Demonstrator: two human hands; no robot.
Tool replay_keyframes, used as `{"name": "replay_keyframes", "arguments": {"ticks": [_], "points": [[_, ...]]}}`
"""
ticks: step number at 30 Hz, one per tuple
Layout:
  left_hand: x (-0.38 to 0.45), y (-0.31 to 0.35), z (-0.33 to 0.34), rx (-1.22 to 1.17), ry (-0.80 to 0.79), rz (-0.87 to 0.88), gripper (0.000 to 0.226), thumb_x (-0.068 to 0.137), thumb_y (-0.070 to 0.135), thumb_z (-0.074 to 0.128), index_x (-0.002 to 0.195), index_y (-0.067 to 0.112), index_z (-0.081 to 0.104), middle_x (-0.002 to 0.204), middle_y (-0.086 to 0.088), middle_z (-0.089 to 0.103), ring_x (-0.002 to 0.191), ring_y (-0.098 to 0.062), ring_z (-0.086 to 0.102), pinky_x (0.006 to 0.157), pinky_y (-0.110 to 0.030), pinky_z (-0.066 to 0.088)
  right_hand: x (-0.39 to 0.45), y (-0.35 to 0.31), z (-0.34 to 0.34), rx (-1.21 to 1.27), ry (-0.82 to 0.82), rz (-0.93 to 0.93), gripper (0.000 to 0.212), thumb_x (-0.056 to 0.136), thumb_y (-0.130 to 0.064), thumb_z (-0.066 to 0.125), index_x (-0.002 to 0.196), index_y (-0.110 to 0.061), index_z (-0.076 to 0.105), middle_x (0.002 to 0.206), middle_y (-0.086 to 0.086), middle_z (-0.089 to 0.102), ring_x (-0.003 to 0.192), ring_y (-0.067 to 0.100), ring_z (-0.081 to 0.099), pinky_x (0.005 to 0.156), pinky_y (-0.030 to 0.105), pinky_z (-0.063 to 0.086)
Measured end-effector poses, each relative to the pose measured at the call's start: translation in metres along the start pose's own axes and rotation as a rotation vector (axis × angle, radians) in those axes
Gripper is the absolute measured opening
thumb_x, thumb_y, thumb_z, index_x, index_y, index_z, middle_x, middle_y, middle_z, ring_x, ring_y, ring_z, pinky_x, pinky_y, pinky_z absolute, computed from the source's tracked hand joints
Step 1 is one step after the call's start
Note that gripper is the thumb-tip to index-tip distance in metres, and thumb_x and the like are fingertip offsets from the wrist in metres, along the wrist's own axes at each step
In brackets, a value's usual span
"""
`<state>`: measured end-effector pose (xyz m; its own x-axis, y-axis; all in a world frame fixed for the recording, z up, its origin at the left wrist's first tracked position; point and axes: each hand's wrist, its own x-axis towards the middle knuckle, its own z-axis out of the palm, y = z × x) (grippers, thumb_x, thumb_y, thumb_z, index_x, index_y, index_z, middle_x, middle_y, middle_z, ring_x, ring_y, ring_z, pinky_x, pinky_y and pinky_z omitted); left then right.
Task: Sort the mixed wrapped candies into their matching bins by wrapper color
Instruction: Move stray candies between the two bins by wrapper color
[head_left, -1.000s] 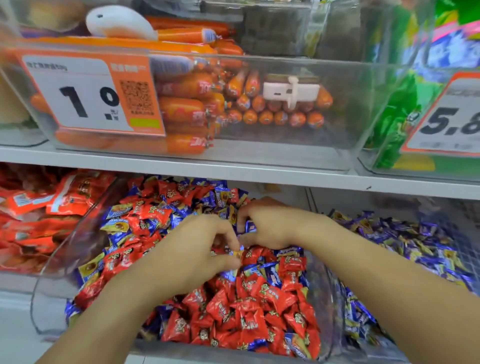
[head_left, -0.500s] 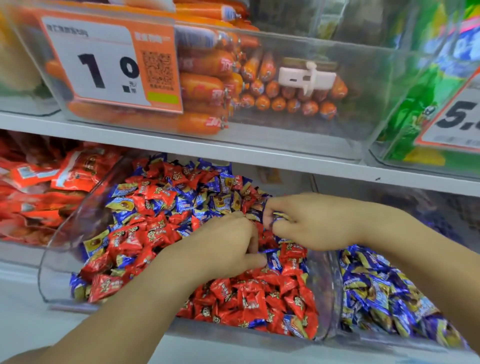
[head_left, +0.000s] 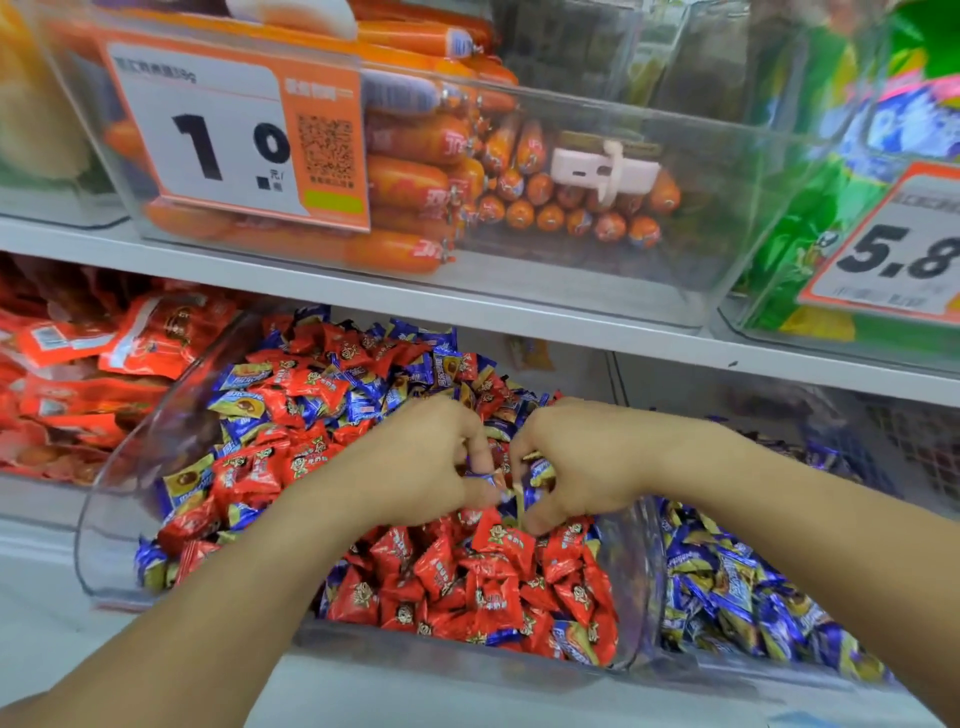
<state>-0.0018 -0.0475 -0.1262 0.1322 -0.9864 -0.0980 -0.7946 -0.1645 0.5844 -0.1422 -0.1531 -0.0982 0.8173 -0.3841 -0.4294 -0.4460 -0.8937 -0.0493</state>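
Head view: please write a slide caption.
Both hands pick blue candies from mixed bin.

Both bare forearms reach forward from the lower corners and meet near the middle. The left hand (head_left: 426, 462) lies knuckles up, fingers curled downward, thumb tucked toward the forefinger in a pinch. The right hand (head_left: 582, 462) faces it, just beside it, wrist bent slightly inward, fingers curled under and thumb pointing down. What either hand's fingertips pinch cannot be made out. The two hands nearly touch at the fingertips.
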Motion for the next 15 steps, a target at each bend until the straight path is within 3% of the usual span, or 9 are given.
{"name": "replay_keyframes", "arguments": {"ticks": [3,6,8,10,12,15], "points": [[-0.008,-0.012,-0.020,-0.120,0.049,-0.008,0.025,0.078,0.040,0.078,0.076,0.023,0.060,0.060,0.013,0.055,0.048,0.001,0.046,0.048,-0.012,0.035,-0.003,0.006,-0.006,0.101,0.122,0.026,0.038,0.087,-0.057,0.065,0.109,-0.028,0.054,0.086,-0.011,0.054,0.079,0.013,0.053,0.066,0.027,0.037],[-0.015,-0.021,-0.037,-0.201,0.113,-0.062,0.022,0.079,0.033,0.078,0.077,0.020,0.060,0.059,0.006,0.059,0.045,-0.002,0.047,0.053,-0.020,0.037,0.000,0.009,-0.011,0.195,0.158,0.082,0.046,0.095,-0.060,0.048,0.112,-0.017,0.052,0.101,0.002,0.064,0.091,0.021,0.061,0.079,0.034,0.047],[-0.016,-0.028,-0.045,-0.245,0.137,-0.118,0.013,0.083,0.021,0.073,0.085,0.017,0.061,0.057,0.000,0.064,0.044,-0.005,0.051,0.050,-0.019,0.038,0.007,0.003,-0.011,0.322,0.169,0.103,0.039,0.097,-0.058,0.045,0.099,-0.020,0.051,0.090,0.005,0.065,0.081,0.019,0.063,0.080,0.037,0.050],[-0.017,-0.035,-0.050,-0.285,0.161,-0.172,0.006,0.088,0.014,0.062,0.093,0.014,0.059,0.051,-0.001,0.059,0.041,-0.010,0.046,0.046,-0.021,0.036,0.020,-0.006,-0.008,0.599,0.149,0.098,0.025,0.101,-0.046,0.049,0.092,-0.022,0.050,0.083,0.001,0.068,0.064,0.013,0.066,0.069,0.030,0.052],[-0.017,-0.041,-0.054,-0.304,0.253,-0.215,0.012,0.091,0.016,0.053,0.090,0.011,0.065,0.050,0.001,0.049,0.044,-0.015,0.040,0.050,-0.026,0.035,0.035,-0.011,-0.006,0.784,0.194,0.120,0.008,0.101,-0.024,0.052,0.102,-0.016,0.051,0.084,0.006,0.071,0.054,0.014,0.065,0.052,0.022,0.049],[-0.016,-0.042,-0.058,-0.285,0.407,-0.283,0.030,0.090,0.020,0.050,0.068,0.013,0.069,0.047,0.002,0.049,0.051,-0.021,0.046,0.062,-0.035,0.042,0.057,-0.012,-0.009,0.610,0.341,0.136,0.017,0.094,-0.009,0.047,0.106,-0.016,0.057,0.082,0.004,0.065,0.053,0.016,0.062,0.040,0.018,0.039]]}}
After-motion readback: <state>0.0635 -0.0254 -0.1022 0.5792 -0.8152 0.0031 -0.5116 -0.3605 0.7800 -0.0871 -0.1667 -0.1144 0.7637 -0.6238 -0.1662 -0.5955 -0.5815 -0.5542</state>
